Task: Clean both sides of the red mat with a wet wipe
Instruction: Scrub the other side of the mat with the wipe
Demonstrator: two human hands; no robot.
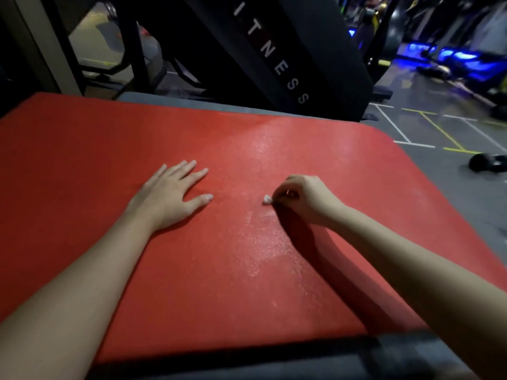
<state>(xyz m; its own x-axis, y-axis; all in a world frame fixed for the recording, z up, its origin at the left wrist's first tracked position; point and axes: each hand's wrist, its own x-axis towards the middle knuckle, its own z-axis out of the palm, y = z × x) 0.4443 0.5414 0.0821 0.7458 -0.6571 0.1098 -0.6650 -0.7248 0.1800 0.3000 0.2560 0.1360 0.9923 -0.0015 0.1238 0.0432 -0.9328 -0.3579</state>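
Now, left grip [170, 198]: open, with fingers straight and slightly spread and the palm flat on the red mat, left of the mat's middle.
Red mat [82, 160]: lies flat and fills most of the view. Its long axis seems to run left to right across the view, and the far edge slopes down toward the right. Both rounded far corners show, but the near-left part is cut off by the frame.
Wet streak [263, 242]: a shiny band on the mat, running from far to near between the two hands.
Wet wipe [267, 199]: a small white wad with only its tip showing, touching the mat near the middle.
Right grip [304, 200]: closed on the wet wipe, with curled fingers pinching it against the mat, knuckles up. It is well apart from the left grip.
Machine [274, 58]: a dark frame with the white letters "ITNESS", standing behind the mat's far edge.
Floor [439, 187]: grey with white and yellow lines, to the right of the mat.
Dark object [487, 163]: on the floor by the right frame edge, apart from the mat and too blurred to identify.
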